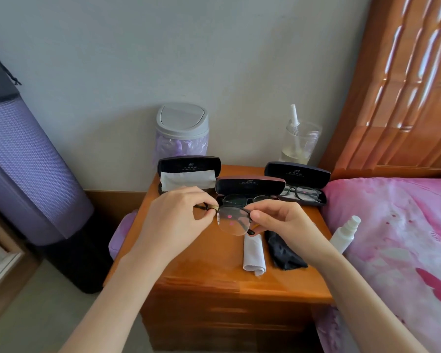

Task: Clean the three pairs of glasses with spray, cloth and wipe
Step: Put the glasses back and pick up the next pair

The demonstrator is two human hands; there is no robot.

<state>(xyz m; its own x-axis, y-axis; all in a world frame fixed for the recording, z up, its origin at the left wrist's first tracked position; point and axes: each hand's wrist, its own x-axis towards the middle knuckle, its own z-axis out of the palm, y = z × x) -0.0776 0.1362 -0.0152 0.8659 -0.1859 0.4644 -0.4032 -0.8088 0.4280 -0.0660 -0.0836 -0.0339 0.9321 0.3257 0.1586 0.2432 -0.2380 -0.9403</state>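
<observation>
On the counter (pixel 201 263), left grip (pixel 181 212) and right grip (pixel 278 220) pinch one pair of glasses (pixel 233 221); middle-case pair (pixel 239 200) and right-case pair (pixel 302 193) lie apparently uncleaned.

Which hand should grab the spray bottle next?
Right. The spray bottle lies on the bed nearest the right hand; the left hand, farther off, pinches the glasses.

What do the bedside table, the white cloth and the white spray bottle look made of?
Bedside table: wood with glossy orange-brown varnish; reflections show on top. White cloth: soft fabric, probably microfibre; it lies limply folded. White spray bottle: likely plastic, opaque matte body, translucent cap.
</observation>
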